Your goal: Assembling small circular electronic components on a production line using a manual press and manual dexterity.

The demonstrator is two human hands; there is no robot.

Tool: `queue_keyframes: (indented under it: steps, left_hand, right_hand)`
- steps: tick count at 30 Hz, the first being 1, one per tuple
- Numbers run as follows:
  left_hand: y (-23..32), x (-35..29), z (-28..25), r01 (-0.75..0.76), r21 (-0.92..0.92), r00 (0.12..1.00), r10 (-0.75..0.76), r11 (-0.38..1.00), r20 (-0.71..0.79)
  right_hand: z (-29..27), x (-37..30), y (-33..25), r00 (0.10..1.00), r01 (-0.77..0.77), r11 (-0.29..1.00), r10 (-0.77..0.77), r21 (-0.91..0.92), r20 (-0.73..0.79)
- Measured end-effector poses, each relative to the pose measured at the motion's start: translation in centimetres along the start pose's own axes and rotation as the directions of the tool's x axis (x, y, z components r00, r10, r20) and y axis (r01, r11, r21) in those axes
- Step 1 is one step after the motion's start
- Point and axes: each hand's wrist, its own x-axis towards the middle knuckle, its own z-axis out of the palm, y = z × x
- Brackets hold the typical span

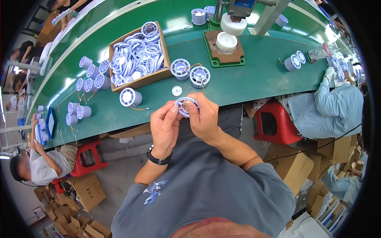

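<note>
Between both hands, close to my body at the table's near edge, is a pale lilac slotted round cover [183, 99]. My left hand [164, 126] pinches its left rim with thumb and fingers. My right hand [205, 118] grips it from the right, the thumb pressed over its face. Just beyond them a small white disc [177, 91] lies on the table. Two round lilac housings [180, 68] with slotted faces and orange wires stand past the disc. Left of my hands, another lilac housing [130, 97] lies with its white centre showing and a wire trailing.
An open cardboard box [168, 59] heaped with lilac covers sits on the green table [254, 75]. A press [227, 41] with white round blocks stands at the back. Several housings [90, 84] are grouped at left. Co-workers sit at both sides, near red stools [276, 123].
</note>
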Motion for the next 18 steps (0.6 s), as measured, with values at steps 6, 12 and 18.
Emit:
queue_keyframes:
  steps: [6,12,18]
  left_hand:
    - [-0.6,0.1,-1.8,-0.019,-0.023,0.997,0.021,1.0,0.078]
    - [-1.3,0.2,0.4,0.023,-0.046,0.999,-0.025,0.999,-0.036]
    - [-1.4,1.4,-0.9,0.0,0.221,1.0,-0.003,0.975,0.014]
  right_hand:
    - [0.3,-0.4,0.6,0.983,0.182,0.975,-0.177,-0.124,0.049]
    - [0.1,-0.6,1.3,0.992,0.116,0.984,-0.122,-0.139,-0.034]
    - [-0.5,-0.2,2.1,0.988,0.15,0.987,-0.153,-0.064,-0.032]
